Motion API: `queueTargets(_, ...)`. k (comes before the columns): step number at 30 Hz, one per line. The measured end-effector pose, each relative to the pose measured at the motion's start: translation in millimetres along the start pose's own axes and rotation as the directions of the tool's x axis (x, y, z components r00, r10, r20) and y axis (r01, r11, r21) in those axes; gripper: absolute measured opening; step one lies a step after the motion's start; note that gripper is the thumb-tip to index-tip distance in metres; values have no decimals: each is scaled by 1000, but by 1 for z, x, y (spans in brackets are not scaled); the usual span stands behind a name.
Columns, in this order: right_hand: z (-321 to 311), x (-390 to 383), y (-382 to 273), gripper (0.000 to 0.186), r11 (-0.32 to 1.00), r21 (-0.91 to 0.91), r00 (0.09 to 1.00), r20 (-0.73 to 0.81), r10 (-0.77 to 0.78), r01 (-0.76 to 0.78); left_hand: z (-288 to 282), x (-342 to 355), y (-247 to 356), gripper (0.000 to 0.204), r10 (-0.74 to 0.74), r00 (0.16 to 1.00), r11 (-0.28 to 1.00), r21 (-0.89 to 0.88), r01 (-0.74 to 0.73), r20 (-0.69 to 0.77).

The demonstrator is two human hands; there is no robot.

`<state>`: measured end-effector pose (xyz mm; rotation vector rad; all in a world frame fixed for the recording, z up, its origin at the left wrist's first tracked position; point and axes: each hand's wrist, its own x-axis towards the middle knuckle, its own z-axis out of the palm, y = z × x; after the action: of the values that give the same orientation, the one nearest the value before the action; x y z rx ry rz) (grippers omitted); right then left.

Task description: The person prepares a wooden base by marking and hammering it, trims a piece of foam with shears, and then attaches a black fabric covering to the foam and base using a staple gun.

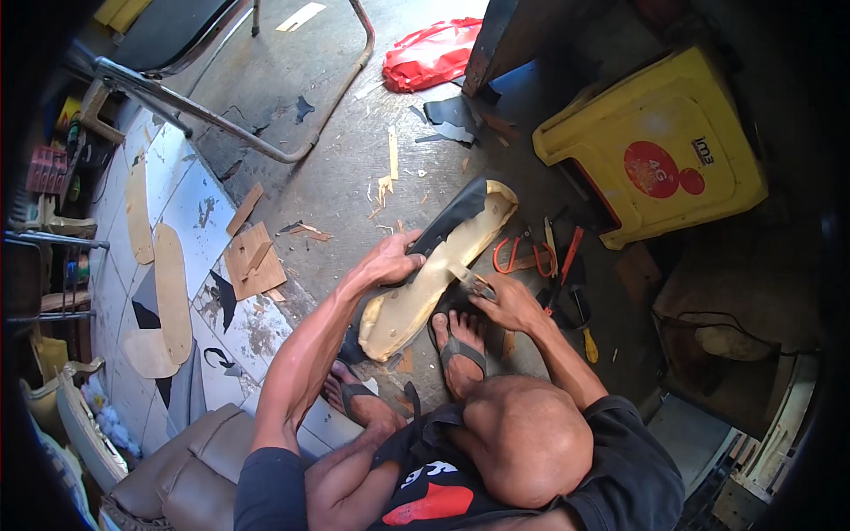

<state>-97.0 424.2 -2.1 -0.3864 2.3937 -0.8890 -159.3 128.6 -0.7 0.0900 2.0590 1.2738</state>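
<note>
A long padded cushion (pixel 421 296) with rounded ends lies slantwise above my feet. Cream foam or backing shows along its face, and black covering (pixel 450 217) wraps its upper left edge. My left hand (pixel 396 258) grips that edge, thumb on top and fingers partly hidden behind it. On the opposite side, my right hand (pixel 507 303) is closed around a small tool (pixel 479 286), its kind unclear. The tool's end meets a pale strip or flap at the cushion's middle. Orange-handled scissors (pixel 506 255) lie just beyond my right hand.
A yellow plastic stool (pixel 655 150) stands at the right, near a yellow-handled screwdriver (pixel 590 343). Wood scraps (pixel 254 261) and long tan panels (pixel 173 292) lie at left. A metal-framed chair (pixel 292 157) and red plastic bag (pixel 431 55) are farther off.
</note>
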Motion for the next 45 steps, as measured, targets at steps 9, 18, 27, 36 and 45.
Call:
queueTargets(9, -33, -30, -18, 67, 953, 220, 913, -306, 269, -207, -87, -164, 173, 53, 552, 802, 489, 868, -89, -228)
queueTargets(18, -139, 42, -246, 40, 51, 899, 898, -436, 49, 434, -19, -281, 237, 44, 476, 879, 236, 966, -101, -24)
queueTargets(27, -113, 26, -245, 55, 561, 826, 905, 190, -381, 62, -102, -282, 201, 64, 356, 552, 934, 278, -224, -754)
queueTargets(36, -124, 15, -274, 72, 746, 289, 800, -204, -564, 600, -112, -233, 160, 56, 276, 814, 905, -147, -399, -512)
queueTargets(45, -117, -28, -320, 35, 613, -279, 521, -340, -783, 739, -89, -269, 165, 39, 646, 447, 764, 510, -396, -619)
